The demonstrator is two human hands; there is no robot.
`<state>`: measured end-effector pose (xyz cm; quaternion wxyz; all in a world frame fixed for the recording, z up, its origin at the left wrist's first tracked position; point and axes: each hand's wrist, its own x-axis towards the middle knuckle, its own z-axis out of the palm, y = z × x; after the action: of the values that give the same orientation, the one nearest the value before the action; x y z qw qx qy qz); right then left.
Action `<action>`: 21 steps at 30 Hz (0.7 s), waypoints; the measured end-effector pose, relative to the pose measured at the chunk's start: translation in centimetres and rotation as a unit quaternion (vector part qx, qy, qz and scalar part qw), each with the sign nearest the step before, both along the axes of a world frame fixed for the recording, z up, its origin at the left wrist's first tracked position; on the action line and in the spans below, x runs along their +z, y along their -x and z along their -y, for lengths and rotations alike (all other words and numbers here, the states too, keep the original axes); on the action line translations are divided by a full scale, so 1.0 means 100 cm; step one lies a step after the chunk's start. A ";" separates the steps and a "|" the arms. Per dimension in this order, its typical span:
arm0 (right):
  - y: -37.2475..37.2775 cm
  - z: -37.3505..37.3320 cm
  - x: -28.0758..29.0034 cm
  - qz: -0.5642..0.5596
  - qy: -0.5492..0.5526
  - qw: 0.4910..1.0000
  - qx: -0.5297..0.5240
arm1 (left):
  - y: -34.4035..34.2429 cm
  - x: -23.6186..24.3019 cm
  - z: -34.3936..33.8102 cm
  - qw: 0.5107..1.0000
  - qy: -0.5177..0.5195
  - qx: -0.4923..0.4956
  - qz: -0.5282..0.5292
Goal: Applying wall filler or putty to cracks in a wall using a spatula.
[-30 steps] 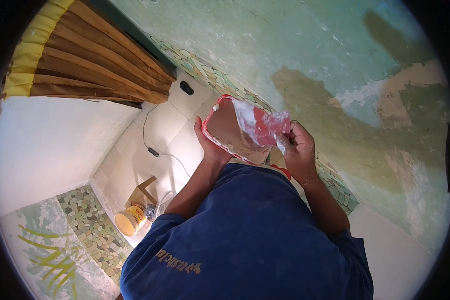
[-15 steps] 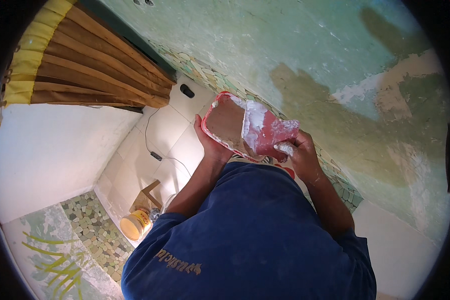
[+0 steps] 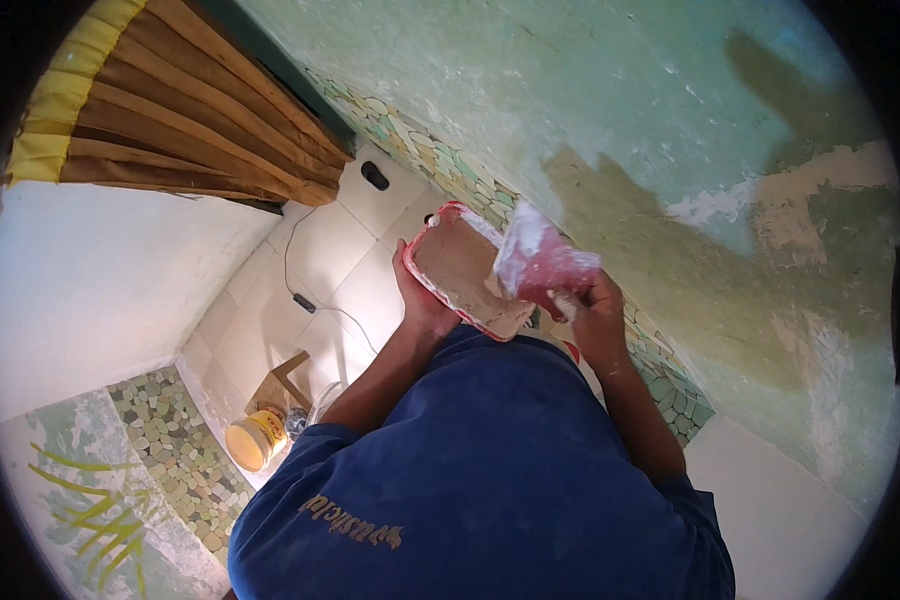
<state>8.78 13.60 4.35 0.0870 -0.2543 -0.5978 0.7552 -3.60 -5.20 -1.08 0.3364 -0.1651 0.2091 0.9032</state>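
Observation:
My left hand (image 3: 427,307) supports a shallow red tray (image 3: 484,329) from its left side, fingers curled round the rim. Greyish-brown putty (image 3: 457,262) fills much of the tray, and white paste is smeared along its edges. In my right hand (image 3: 598,318) is a red putty spreader (image 3: 562,266), its broad blade coated with white paste and slightly blurred. The blade stands tilted over the tray's right side; whether its lower corner touches the putty I cannot tell. White paste also covers my right thumb.
A green wall (image 3: 630,110) with pale filled patches rises on the right. Brown curtain (image 3: 200,110) hangs at upper left. On the tiled floor (image 3: 345,250) lie a thin cable with a small black box (image 3: 304,302) and a black object (image 3: 374,176). A yellow-and-white tub (image 3: 257,440) stands lower left.
The spreader has turned and tilted up at the tray's right side, uncovering more putty. My left hand still holds the tray, which sits slightly lower in view.

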 end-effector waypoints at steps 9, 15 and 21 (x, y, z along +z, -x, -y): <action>0.027 0.030 0.020 -0.067 -0.479 0.856 0.180 | 0.004 0.001 0.010 0.999 -0.022 0.004 -0.034; 0.052 0.052 0.034 -0.159 -0.493 0.846 0.129 | 0.004 -0.010 0.025 0.995 -0.043 0.027 -0.086; 0.095 0.005 0.047 -0.259 -0.580 0.771 0.045 | 0.011 -0.045 0.076 0.994 -0.061 0.081 -0.042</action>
<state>-0.75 13.12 9.09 0.3351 0.0768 -0.8881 0.3052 -4.69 -12.83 -5.61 0.2625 -0.1223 0.1531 0.9448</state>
